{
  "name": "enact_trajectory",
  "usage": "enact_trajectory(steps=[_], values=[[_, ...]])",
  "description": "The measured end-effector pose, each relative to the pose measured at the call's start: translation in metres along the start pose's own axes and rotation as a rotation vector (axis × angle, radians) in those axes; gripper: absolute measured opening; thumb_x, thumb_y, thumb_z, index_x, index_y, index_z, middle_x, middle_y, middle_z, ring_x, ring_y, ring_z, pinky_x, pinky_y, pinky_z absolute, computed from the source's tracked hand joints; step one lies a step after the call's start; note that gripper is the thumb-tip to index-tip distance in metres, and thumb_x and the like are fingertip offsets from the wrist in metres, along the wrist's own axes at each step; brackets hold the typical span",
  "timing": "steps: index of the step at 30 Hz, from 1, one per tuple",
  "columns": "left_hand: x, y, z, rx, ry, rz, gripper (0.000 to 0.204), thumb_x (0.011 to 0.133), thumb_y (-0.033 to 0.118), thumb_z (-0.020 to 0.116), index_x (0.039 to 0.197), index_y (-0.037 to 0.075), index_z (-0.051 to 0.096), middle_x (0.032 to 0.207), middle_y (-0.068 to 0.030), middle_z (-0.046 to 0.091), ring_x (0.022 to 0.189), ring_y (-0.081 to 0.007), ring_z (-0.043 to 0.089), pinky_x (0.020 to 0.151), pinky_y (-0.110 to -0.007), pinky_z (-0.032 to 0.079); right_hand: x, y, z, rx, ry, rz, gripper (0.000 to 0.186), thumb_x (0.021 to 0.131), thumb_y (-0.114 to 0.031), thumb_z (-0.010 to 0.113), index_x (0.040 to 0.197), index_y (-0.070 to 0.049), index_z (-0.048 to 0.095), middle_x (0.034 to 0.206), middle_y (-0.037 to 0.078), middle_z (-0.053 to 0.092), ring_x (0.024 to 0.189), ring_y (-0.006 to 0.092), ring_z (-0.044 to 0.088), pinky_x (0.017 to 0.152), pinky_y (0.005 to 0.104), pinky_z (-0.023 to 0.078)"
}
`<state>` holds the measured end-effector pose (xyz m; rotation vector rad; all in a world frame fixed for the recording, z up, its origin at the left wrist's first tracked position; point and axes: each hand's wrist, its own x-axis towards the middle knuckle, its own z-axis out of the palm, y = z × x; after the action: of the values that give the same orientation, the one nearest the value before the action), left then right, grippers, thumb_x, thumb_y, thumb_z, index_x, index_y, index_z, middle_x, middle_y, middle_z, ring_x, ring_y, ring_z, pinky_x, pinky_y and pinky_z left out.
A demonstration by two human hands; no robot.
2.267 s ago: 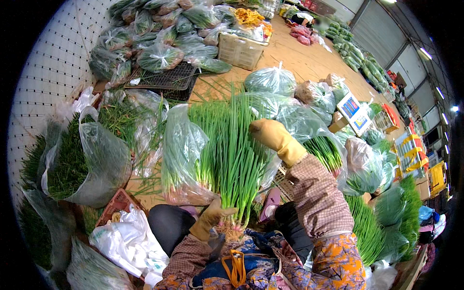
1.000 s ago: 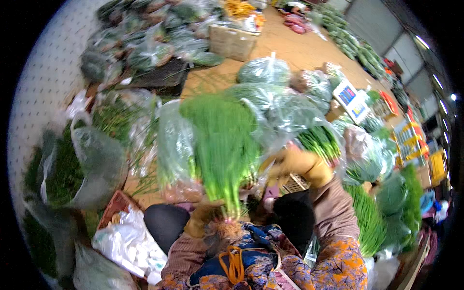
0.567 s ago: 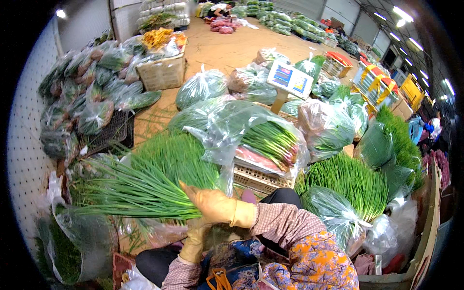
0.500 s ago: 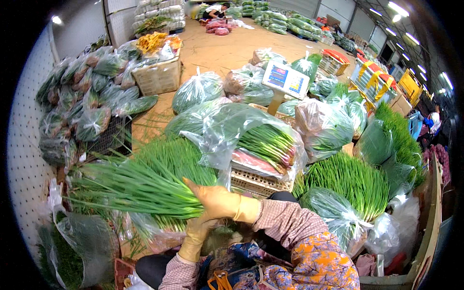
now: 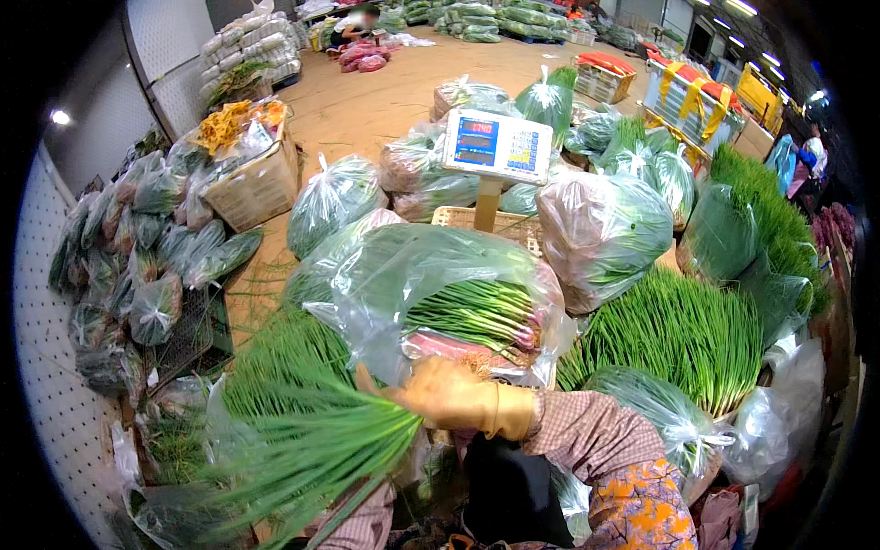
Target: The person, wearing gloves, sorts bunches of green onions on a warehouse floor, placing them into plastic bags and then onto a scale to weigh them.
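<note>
My right hand (image 5: pixel 463 400), in a yellow rubber glove, is closed round the root end of a bunch of scallions (image 5: pixel 344 445). Its long green leaves fan out to the lower left, blurred by motion. Of my left arm only the checked sleeve (image 5: pixel 365 515) shows beneath the leaves; that hand is hidden behind the bunch. Just beyond my right hand lies an open clear plastic bag (image 5: pixel 403 266) with scallions (image 5: pixel 481 312) in it, their pinkish bulbs toward the right. More loose scallions (image 5: pixel 289 362) stand in a pile left of the bag.
A digital scale display (image 5: pixel 495 145) rises behind the open bag. Tied bags of greens (image 5: pixel 605 234) surround it. At right stands a dense stack of scallions (image 5: pixel 674 335). Filled bags (image 5: pixel 156 307) and a white crate (image 5: pixel 252 188) are at left. Someone (image 5: pixel 353 27) sits far back.
My right hand has moved right and slightly down, and the bunch has swung so its leaves point lower left. My left hand has gone out of sight behind it. The view has shifted.
</note>
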<state>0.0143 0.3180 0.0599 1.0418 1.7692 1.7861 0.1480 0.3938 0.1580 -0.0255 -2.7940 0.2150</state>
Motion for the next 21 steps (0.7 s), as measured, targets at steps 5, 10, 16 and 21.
enact_trajectory(steps=[5,10,16,21], values=[[0.102,-0.060,0.005,-0.146,0.176,-0.300,0.020,0.075,0.005,0.052,0.095,0.002,0.056,0.077,-0.0049,0.059,0.063,-0.0124,0.054,0.056,-0.025,0.044,-0.018,0.040,0.010,-0.037,-0.058,0.016,0.038,0.069,-0.012,0.053,0.107,-0.009,0.050,0.060,0.008,0.053,0.057,0.0278,0.056,0.044,0.0424,0.043],[0.154,0.058,-0.016,-0.362,-0.134,-0.100,0.024,0.079,0.008,0.048,0.101,0.000,0.051,0.079,-0.0070,0.057,0.064,-0.0156,0.055,0.052,-0.026,0.047,-0.040,0.142,0.013,0.034,-0.002,0.375,0.030,0.063,-0.012,0.062,0.092,-0.007,0.055,0.076,0.014,0.060,0.074,0.0328,0.058,0.064,0.0400,0.048],[0.191,0.107,0.002,-0.011,-0.175,0.150,0.020,0.080,0.005,0.048,0.098,0.001,0.052,0.084,-0.0041,0.057,0.072,-0.0122,0.056,0.056,-0.025,0.047,-0.116,0.280,0.012,-0.033,-0.391,1.184,0.050,0.064,-0.026,0.068,0.107,-0.005,0.053,0.100,0.017,0.058,0.091,0.0291,0.057,0.075,0.0374,0.046],[0.180,0.121,-0.024,-0.023,-0.325,-0.266,0.034,0.086,0.030,0.049,0.108,0.004,0.050,0.085,-0.0048,0.058,0.069,-0.0123,0.056,0.052,-0.023,0.042,-0.096,0.231,-0.002,0.022,0.097,0.713,0.056,0.064,-0.020,0.071,0.111,-0.001,0.047,0.106,0.021,0.053,0.099,0.0335,0.050,0.088,0.0367,0.040]])
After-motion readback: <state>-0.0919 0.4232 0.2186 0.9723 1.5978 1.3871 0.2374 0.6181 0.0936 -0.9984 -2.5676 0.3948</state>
